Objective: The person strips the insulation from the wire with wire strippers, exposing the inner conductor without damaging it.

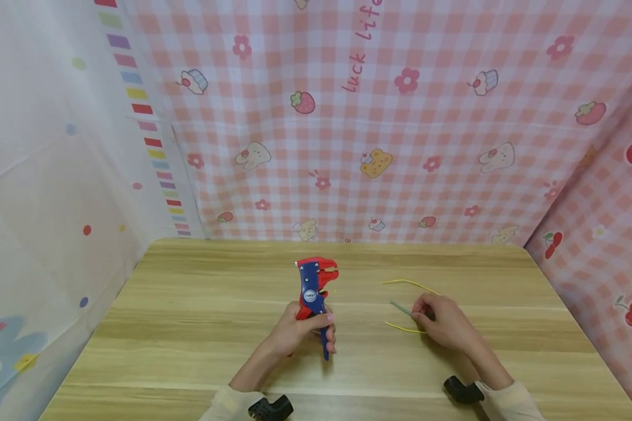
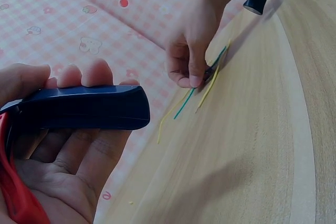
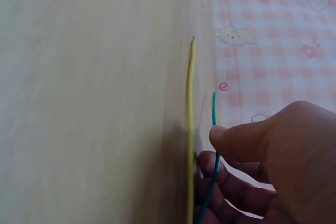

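Observation:
My left hand (image 1: 292,333) grips a wire stripper (image 1: 309,280) with a blue body and red jaws, its head pointing away from me. In the left wrist view the fingers curl over its blue handle (image 2: 94,108). To the right, my right hand (image 1: 445,321) pinches a green wire (image 3: 215,166) between thumb and fingers, one end sticking out to the left. A yellow wire (image 1: 408,283) lies behind that hand. Nearer to me, another yellow wire (image 3: 190,119) lies beside the green one, partly covered by the hand.
Both hands are over a wooden table (image 1: 189,292). A tiny yellow scrap (image 1: 335,291) lies just right of the stripper's head. Behind the table hangs a pink checked curtain (image 1: 347,134), with more printed cloth (image 1: 605,245) at the sides.

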Demonstrator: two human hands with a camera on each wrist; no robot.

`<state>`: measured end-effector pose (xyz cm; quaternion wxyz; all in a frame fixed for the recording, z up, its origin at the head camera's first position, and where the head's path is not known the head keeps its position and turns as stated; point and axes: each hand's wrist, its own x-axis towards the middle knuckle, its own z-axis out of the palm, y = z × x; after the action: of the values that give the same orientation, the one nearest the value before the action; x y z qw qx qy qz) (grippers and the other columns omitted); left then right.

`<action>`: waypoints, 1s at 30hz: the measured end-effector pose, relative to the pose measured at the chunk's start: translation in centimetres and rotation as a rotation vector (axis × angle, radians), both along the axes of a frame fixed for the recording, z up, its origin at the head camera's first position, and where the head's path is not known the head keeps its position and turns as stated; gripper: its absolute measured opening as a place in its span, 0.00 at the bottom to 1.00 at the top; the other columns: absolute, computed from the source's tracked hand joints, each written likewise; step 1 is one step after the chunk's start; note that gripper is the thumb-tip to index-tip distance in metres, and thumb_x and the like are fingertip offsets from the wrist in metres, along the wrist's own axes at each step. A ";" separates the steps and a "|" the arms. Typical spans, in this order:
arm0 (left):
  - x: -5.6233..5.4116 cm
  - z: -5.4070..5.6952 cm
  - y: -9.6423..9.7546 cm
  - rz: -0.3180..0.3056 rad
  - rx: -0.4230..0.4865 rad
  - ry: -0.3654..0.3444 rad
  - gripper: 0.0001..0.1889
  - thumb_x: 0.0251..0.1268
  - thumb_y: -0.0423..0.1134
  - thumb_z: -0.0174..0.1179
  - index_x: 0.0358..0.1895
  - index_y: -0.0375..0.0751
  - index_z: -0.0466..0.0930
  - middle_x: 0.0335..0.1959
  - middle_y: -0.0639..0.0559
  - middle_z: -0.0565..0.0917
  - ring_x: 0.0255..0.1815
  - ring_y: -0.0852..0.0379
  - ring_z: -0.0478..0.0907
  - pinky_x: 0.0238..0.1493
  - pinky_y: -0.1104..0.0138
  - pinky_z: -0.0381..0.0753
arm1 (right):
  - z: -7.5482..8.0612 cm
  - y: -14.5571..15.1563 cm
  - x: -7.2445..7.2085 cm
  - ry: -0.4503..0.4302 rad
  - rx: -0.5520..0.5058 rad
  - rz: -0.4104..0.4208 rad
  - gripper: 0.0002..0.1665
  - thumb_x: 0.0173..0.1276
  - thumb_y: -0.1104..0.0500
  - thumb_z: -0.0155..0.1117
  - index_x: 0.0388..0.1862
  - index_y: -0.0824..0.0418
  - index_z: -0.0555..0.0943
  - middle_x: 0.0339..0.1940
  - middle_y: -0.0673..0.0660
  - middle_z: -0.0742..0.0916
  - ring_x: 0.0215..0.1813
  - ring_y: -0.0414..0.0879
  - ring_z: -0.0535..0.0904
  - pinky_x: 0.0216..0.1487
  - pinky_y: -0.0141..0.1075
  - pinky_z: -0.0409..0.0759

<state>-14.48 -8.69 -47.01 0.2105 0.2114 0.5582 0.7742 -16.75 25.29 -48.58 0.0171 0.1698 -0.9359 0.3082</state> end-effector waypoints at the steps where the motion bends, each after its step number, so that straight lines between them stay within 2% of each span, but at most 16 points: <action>1: 0.0 0.0 0.0 -0.001 0.001 -0.001 0.06 0.73 0.29 0.55 0.41 0.26 0.72 0.26 0.44 0.82 0.26 0.50 0.85 0.39 0.50 0.86 | 0.0 -0.1 0.0 -0.011 -0.007 -0.004 0.08 0.67 0.65 0.67 0.32 0.56 0.78 0.23 0.46 0.77 0.28 0.39 0.71 0.31 0.32 0.70; 4: 0.0 -0.1 0.1 -0.009 0.001 -0.002 0.06 0.73 0.30 0.55 0.42 0.27 0.72 0.26 0.44 0.82 0.26 0.50 0.85 0.39 0.50 0.86 | 0.1 -0.4 0.0 -0.027 -0.024 -0.013 0.06 0.68 0.64 0.66 0.33 0.57 0.78 0.23 0.46 0.76 0.27 0.40 0.70 0.28 0.31 0.69; 11: 0.0 0.0 0.1 -0.009 -0.009 0.002 0.06 0.72 0.30 0.56 0.42 0.28 0.72 0.26 0.44 0.82 0.26 0.50 0.85 0.40 0.48 0.86 | -0.2 -0.7 -0.2 0.015 -0.056 -0.032 0.03 0.69 0.64 0.66 0.37 0.58 0.80 0.25 0.46 0.77 0.28 0.39 0.71 0.28 0.31 0.70; 16: 0.0 -0.1 0.2 -0.003 -0.010 0.001 0.06 0.73 0.29 0.55 0.41 0.27 0.72 0.26 0.44 0.82 0.26 0.50 0.85 0.39 0.49 0.86 | -0.1 -0.9 -0.5 0.079 -0.050 -0.032 0.06 0.69 0.66 0.65 0.43 0.60 0.84 0.31 0.47 0.82 0.32 0.40 0.72 0.33 0.33 0.73; 20: -0.1 -0.3 0.2 0.000 -0.009 -0.002 0.06 0.72 0.29 0.54 0.41 0.26 0.72 0.25 0.44 0.82 0.25 0.50 0.85 0.38 0.50 0.86 | 0.2 -1.1 -0.5 0.114 -0.057 -0.017 0.05 0.71 0.65 0.64 0.42 0.59 0.85 0.34 0.48 0.84 0.34 0.40 0.75 0.35 0.34 0.76; 27: -0.1 -0.4 0.2 0.003 -0.014 -0.019 0.12 0.71 0.37 0.61 0.41 0.27 0.73 0.25 0.44 0.82 0.25 0.49 0.85 0.38 0.50 0.87 | 1.3 -1.8 -0.4 0.134 -0.105 0.016 0.04 0.72 0.63 0.63 0.42 0.58 0.84 0.33 0.47 0.84 0.31 0.38 0.75 0.30 0.31 0.76; 30: -0.1 -0.5 0.2 0.000 -0.014 -0.023 0.12 0.71 0.37 0.61 0.40 0.28 0.73 0.25 0.44 0.82 0.25 0.49 0.85 0.38 0.50 0.87 | 1.7 -2.2 -0.3 0.160 -0.126 0.028 0.04 0.72 0.63 0.63 0.42 0.58 0.84 0.33 0.48 0.84 0.31 0.38 0.76 0.27 0.31 0.75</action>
<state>-14.55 -8.45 -47.50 0.2184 0.2012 0.5610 0.7727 -17.02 23.14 -46.90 0.0982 0.2057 -0.9078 0.3520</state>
